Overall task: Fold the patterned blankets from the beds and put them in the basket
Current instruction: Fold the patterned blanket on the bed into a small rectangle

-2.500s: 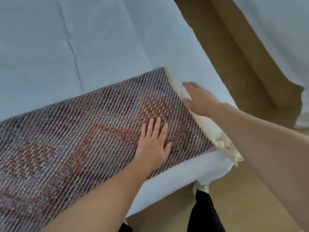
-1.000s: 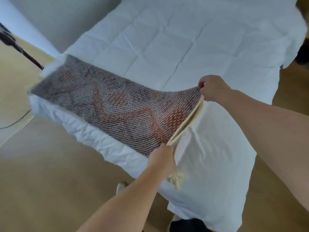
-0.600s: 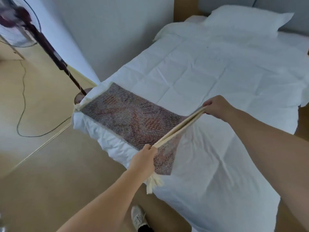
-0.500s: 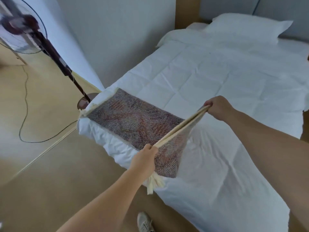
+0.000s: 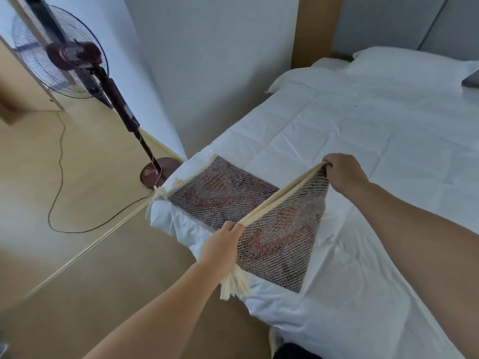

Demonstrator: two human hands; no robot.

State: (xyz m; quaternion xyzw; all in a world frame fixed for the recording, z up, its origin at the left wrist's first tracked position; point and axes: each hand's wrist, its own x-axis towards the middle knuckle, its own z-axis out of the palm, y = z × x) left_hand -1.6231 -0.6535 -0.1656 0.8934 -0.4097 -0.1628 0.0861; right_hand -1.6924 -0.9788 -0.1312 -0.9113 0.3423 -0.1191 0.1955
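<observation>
A grey and red patterned blanket point(image 5: 220, 195) with a cream border lies across the foot of a white bed point(image 5: 363, 141). Its near end is lifted off the bed and hangs down in a fold point(image 5: 280, 244). My left hand point(image 5: 221, 246) grips the near corner of the raised cream edge, with a cream tassel hanging below it. My right hand point(image 5: 342, 172) grips the far corner of that same edge. The edge is stretched taut between both hands above the bed. No basket is in view.
A dark red standing fan point(image 5: 75, 60) stands left of the bed on its round base point(image 5: 158, 172), and its black cord point(image 5: 59, 177) loops over the wooden floor. A white pillow point(image 5: 412, 66) lies at the head of the bed. A grey wall corner juts out behind the bed's foot.
Both hands went from lying flat on the blanket to gripping its end. They lifted that end and carried it toward the blanket's far end, so more cloth hangs beneath.
</observation>
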